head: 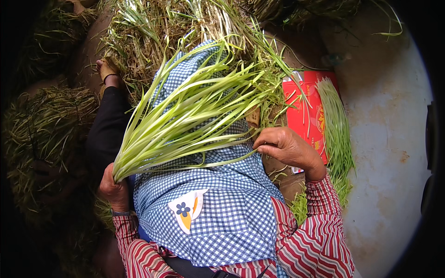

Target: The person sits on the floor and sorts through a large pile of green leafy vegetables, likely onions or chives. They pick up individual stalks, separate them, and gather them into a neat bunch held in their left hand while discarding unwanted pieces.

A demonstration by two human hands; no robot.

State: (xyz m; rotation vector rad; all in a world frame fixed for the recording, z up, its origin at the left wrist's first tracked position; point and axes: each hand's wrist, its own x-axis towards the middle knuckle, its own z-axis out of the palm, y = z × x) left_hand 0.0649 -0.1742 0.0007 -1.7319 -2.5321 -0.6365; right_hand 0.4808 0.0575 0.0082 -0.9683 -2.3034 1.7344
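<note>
My left hand (114,187) grips a bunch of yellow-green chive leaves (187,118) at its gathered end. The long flat leaves fan out over my lap, up and to the right, across the blue checked apron (222,215). My right hand (286,149) is at the right side of the fan, thumb and forefinger pinched together on the tip of a low-hanging leaf (229,161). Its other fingers are curled in.
Untrimmed stalks with dry leaves (149,45) are heaped ahead of me. More bundles (52,121) lie at the left. On my right, a neat row of chives (335,135) lies along a red printed carton (306,107), beside a grey surface (386,139). Loose green scraps (299,208) lie below it.
</note>
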